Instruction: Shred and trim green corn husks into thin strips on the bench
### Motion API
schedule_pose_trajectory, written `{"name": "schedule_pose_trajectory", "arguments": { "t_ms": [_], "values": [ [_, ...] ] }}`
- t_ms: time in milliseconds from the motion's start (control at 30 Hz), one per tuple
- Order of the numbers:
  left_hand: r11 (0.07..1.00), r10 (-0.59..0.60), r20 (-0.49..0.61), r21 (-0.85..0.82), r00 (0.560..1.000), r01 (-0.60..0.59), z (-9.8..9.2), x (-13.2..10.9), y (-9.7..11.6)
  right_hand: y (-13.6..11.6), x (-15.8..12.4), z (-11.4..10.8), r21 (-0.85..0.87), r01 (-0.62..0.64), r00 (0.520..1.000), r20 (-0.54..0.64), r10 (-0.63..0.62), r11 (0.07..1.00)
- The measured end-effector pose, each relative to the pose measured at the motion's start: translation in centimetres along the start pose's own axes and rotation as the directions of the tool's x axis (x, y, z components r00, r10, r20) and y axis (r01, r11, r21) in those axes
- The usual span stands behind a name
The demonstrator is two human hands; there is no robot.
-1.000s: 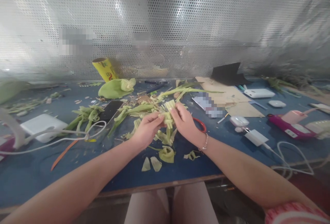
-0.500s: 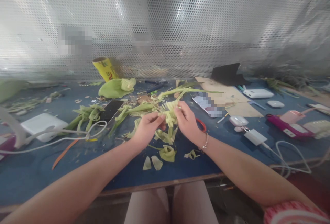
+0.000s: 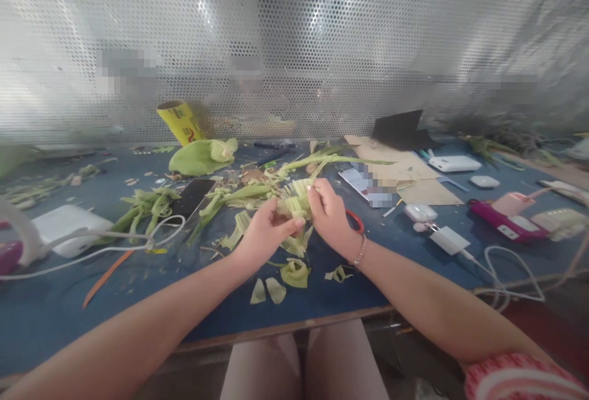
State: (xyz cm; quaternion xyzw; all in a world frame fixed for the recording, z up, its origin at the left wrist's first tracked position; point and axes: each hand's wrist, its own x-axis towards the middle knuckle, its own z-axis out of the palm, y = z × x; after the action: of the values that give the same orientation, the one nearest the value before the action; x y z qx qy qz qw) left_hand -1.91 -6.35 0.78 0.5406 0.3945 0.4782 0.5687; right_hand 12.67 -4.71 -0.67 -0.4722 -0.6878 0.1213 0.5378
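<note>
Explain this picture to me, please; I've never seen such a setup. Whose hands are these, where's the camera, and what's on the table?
There is no machine here: these are a person's own bare hands, seen from a camera worn on the head, looking forward and down. The left hand and right hand together hold a bundle of pale green strips. On the blue table lie a large green piece, other plant scraps, a yellow tube standing tilted, and a white charger. Behind rises a perforated panel.
</note>
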Motion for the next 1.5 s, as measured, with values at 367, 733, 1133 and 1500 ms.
{"name": "schedule_pose_trajectory", "arguments": {
  "t_ms": [367,733,1133,1500],
  "values": [
    [0.978,-0.073,0.096,0.199,0.993,0.053,-0.7,0.5,0.1,0.3,0.2,0.1,0.092,-0.018,0.999,-0.031,0.021,0.996],
    [0.975,-0.080,0.166,0.218,0.983,0.043,-1.3,1.1,0.1,0.5,0.4,0.2,0.145,-0.052,0.997,-0.057,0.061,0.988],
    [0.962,-0.035,0.307,0.269,0.951,-0.051,-2.3,1.3,-0.3,0.8,0.9,-0.6,0.163,-0.124,0.986,-0.091,0.140,0.979],
    [0.994,0.064,0.007,0.094,0.998,-0.064,-1.3,1.4,-1.7,0.8,0.4,0.4,0.071,-0.072,0.995,-0.057,0.076,0.995]
  ]
}}
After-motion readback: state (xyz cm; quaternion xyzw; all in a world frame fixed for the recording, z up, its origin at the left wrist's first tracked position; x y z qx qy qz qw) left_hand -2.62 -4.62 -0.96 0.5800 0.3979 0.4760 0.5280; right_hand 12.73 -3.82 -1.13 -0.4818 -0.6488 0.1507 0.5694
